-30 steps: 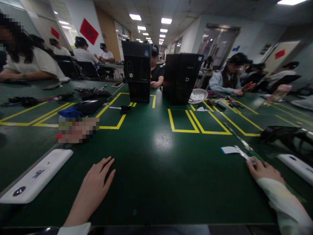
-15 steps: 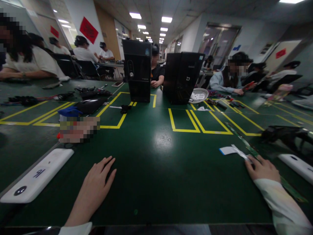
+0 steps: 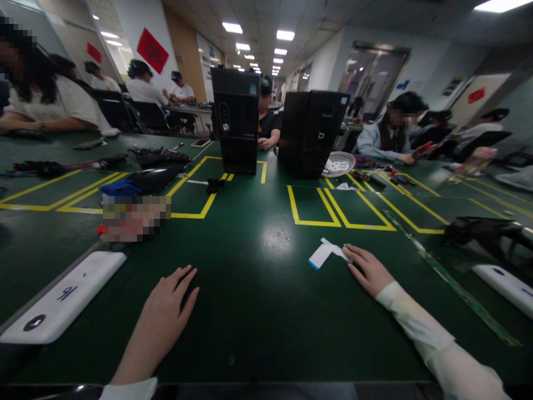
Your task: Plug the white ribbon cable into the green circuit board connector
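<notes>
In my right hand (image 3: 367, 268) is one end of a white flat ribbon cable (image 3: 320, 256), pinched between thumb and fingertips. The cable is folded and ends in a blue-edged tip that points toward the lower left, low over the green table (image 3: 258, 316) or touching it; I cannot tell which. My left hand (image 3: 169, 308) rests palm down on the tabletop at the near left, fingers stretched out and slightly apart, holding nothing.
Two black computer towers (image 3: 236, 122) stand at the far middle. White power-bank-like devices (image 3: 69, 294) lie at both sides. Yellow tape (image 3: 316, 223) marks boxes on the table. Dark cables, a white basket (image 3: 338, 163) and a long green strip (image 3: 458, 286) lie around. People sit beyond.
My right hand has moved left across the table, carrying the ribbon cable away from the green strip toward the middle. My left hand has stayed where it was.
</notes>
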Action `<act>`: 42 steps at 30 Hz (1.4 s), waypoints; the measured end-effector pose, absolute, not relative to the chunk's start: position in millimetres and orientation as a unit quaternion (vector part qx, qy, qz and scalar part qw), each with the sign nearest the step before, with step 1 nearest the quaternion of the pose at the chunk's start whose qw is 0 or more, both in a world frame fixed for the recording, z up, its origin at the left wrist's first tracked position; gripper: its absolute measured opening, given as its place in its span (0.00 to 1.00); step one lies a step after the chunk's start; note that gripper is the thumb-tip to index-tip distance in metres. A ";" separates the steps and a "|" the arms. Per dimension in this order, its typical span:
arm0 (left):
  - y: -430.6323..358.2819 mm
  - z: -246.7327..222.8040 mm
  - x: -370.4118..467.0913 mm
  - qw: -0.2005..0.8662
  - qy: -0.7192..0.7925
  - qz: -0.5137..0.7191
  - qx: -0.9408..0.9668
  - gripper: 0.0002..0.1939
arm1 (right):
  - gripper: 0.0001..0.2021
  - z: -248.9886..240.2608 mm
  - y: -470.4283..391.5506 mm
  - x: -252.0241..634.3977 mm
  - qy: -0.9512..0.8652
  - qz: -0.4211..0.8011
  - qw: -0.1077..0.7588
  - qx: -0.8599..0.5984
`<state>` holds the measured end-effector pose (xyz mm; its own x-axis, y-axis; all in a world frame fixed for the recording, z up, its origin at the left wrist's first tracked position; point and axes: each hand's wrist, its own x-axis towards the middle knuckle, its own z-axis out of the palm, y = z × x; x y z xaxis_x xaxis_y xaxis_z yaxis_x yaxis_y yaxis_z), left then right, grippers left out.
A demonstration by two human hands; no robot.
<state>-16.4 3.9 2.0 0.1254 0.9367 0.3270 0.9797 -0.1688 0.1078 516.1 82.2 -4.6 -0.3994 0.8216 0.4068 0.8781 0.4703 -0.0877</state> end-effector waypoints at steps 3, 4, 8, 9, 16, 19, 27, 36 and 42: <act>3.9 2.2 -16.4 0.066 -0.641 -0.161 -0.748 0.29 | 0.21 1.5 87.3 471.1 -0.860 -0.047 0.193 -0.469; 4.0 2.2 -16.5 0.065 -0.642 -0.161 -0.747 0.29 | 0.21 3.0 88.1 455.8 -0.869 -0.039 0.188 -0.456; 4.1 1.8 -17.2 0.058 -0.643 -0.166 -0.745 0.30 | 0.22 7.8 85.6 394.8 -0.901 -0.006 0.172 -0.398; 4.0 1.7 -17.3 0.057 -0.643 -0.167 -0.745 0.30 | 0.22 9.1 83.8 380.5 -0.908 0.003 0.168 -0.383; 2.8 2.4 -16.1 0.067 -0.645 -0.156 -0.745 0.29 | 0.24 24.1 63.7 314.1 -0.941 0.093 0.131 -0.298; 2.8 4.0 -15.5 0.061 -0.648 -0.152 -0.744 0.29 | 0.25 32.4 56.0 308.1 -0.945 0.126 0.106 -0.281; 3.3 3.2 -16.2 0.059 -0.648 -0.162 -0.741 0.29 | 0.30 39.7 52.1 312.1 -0.946 0.163 0.093 -0.263; 2.5 2.2 -16.8 0.062 -0.648 -0.154 -0.744 0.29 | 0.32 43.1 50.2 311.6 -0.952 0.184 0.084 -0.231; 3.0 2.6 -16.6 0.061 -0.647 -0.160 -0.743 0.29 | 0.32 45.5 50.3 311.5 -0.952 0.203 0.070 -0.219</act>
